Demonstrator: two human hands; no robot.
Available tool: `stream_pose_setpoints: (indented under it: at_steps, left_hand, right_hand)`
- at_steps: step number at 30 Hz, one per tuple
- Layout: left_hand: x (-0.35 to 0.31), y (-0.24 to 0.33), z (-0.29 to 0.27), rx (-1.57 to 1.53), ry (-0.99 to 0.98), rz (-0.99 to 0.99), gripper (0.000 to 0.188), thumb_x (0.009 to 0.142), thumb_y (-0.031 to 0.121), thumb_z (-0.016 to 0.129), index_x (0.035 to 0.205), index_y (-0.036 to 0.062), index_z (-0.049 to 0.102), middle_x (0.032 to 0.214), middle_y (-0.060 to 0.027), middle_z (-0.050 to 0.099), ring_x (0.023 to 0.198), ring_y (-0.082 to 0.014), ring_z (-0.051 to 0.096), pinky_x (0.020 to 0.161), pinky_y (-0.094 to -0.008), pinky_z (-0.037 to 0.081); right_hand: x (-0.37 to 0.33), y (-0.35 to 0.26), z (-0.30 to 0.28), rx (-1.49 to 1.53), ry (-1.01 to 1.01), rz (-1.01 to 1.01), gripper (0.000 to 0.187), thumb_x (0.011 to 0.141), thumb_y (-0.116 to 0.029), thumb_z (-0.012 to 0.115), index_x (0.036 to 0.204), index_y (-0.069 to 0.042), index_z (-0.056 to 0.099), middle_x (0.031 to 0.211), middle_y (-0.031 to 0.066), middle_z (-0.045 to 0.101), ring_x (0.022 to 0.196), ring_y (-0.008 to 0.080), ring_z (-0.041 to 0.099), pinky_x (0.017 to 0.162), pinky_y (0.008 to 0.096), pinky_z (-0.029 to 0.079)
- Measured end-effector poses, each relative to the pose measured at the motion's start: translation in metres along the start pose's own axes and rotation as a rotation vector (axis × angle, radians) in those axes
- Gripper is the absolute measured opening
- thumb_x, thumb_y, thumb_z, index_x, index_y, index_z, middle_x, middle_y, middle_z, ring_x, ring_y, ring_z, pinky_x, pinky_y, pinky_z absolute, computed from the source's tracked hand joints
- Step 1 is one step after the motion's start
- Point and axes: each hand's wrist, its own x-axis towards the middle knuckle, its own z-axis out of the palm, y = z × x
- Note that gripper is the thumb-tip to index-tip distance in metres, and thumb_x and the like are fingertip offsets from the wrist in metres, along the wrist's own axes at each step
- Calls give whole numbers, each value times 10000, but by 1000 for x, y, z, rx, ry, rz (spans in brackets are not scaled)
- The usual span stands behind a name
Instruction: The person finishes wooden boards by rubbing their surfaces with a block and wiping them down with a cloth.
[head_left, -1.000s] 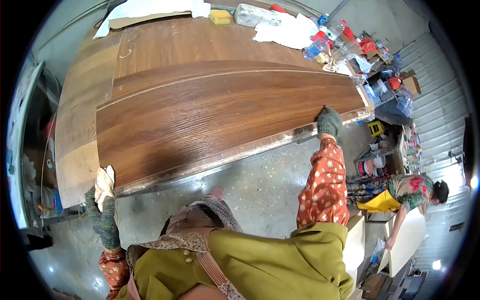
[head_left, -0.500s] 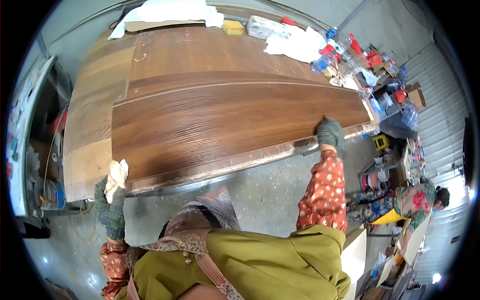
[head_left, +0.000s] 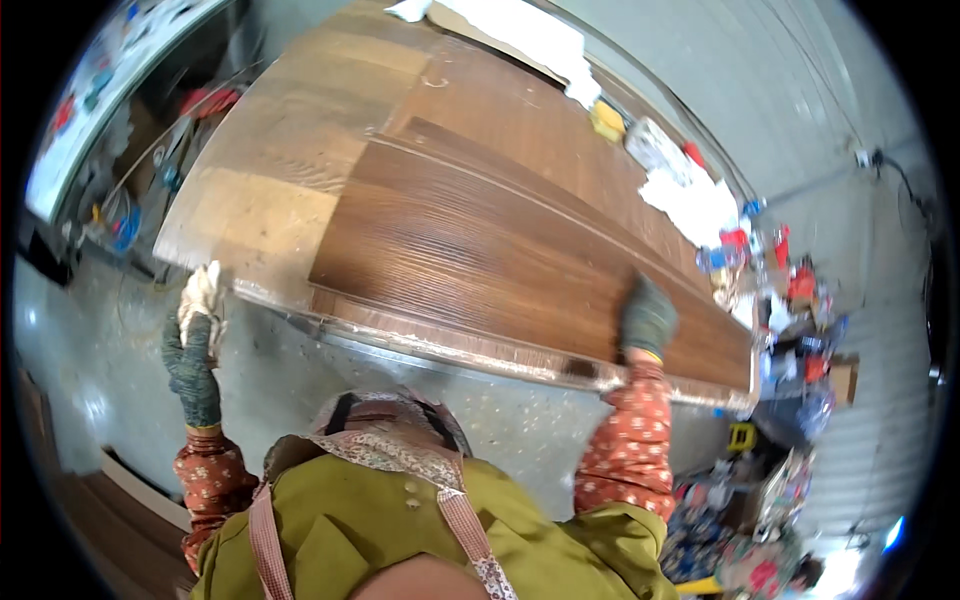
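Note:
A long brown wood-grain panel (head_left: 450, 230) lies slanted on the workbench, its right end nearer to me. My right hand (head_left: 648, 320), in a dark green glove, rests on the panel's face toward its right end. Motion blurs its fingers, and anything under them is hidden. My left hand (head_left: 190, 370), gloved too, is closed around a crumpled cream cloth (head_left: 200, 298). It hangs just off the bench's near left edge, apart from the panel.
The workbench (head_left: 280, 130) carries white sheets (head_left: 520, 35), a yellow block (head_left: 607, 120), a white-wrapped block (head_left: 655, 150) and crumpled white paper (head_left: 695, 205) along its far side. Plastic bottles (head_left: 720, 258) crowd the right end. Another person (head_left: 755, 565) is at lower right. Brown boards (head_left: 75, 525) lie at lower left.
The whole view has turned, so bench and panel slant the other way. My right hand has gone from the panel's near edge onto its face. My left hand keeps the cloth, farther from the panel.

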Motion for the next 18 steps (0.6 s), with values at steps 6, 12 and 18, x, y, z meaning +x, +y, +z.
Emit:
stream_pose_setpoints:
  at_steps: [6, 12, 18]
  left_hand:
    - [-20, 5, -17, -226, 116, -33, 374, 884, 106, 600, 1231, -9, 520, 1147, -82, 565, 1015, -201, 570, 856, -356, 513]
    - [-29, 18, 30, -99, 36, 18, 376, 904, 155, 574, 1247, 18, 502, 1171, -83, 543, 1035, -208, 565, 895, -385, 492]
    - [-52, -1, -36, -117, 233, 54, 325, 900, 161, 593, 1180, 4, 540, 1104, -83, 575, 981, -175, 575, 854, -318, 499]
  right_hand:
    - [55, -50, 5, -157, -307, -57, 215, 848, -205, 552, 819, -77, 722, 819, 173, 687, 773, 306, 684, 630, 418, 535]
    - [29, -322, -40, 739, 316, -819, 163, 827, -141, 505, 943, -69, 592, 915, 158, 627, 855, 330, 600, 756, 446, 461]
    - [80, -269, -29, 296, -150, -470, 119, 793, -156, 547, 891, -114, 601, 767, 131, 611, 721, 344, 596, 632, 463, 461]
